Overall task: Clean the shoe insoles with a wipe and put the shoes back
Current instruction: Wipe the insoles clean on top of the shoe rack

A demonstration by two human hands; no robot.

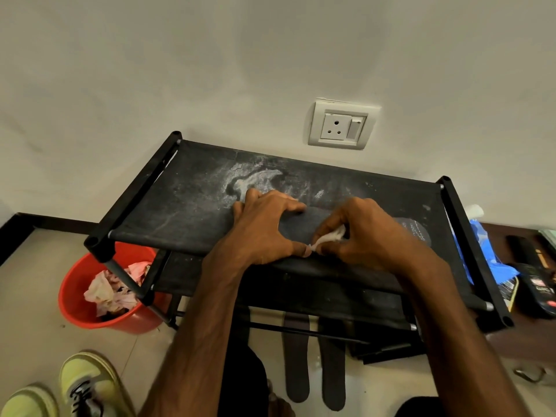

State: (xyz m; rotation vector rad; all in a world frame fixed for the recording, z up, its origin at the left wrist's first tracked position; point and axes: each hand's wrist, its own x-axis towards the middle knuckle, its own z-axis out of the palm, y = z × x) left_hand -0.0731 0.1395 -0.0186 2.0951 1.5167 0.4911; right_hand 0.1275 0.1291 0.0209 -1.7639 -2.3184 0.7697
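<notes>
A dark insole lies across the top shelf of the black shoe rack. My left hand presses flat on its left end and pins it down. My right hand pinches a small crumpled white wipe against the insole's middle. The insole's right end, with white print, sticks out past my right hand. Two more dark insoles lie on the floor under the rack. A pair of yellow-green shoes stands on the floor at bottom left.
A red bucket with crumpled used wipes sits on the floor left of the rack. A blue packet and dark items lie on a brown surface at the right. A wall socket is above the rack. White dust marks the shelf fabric.
</notes>
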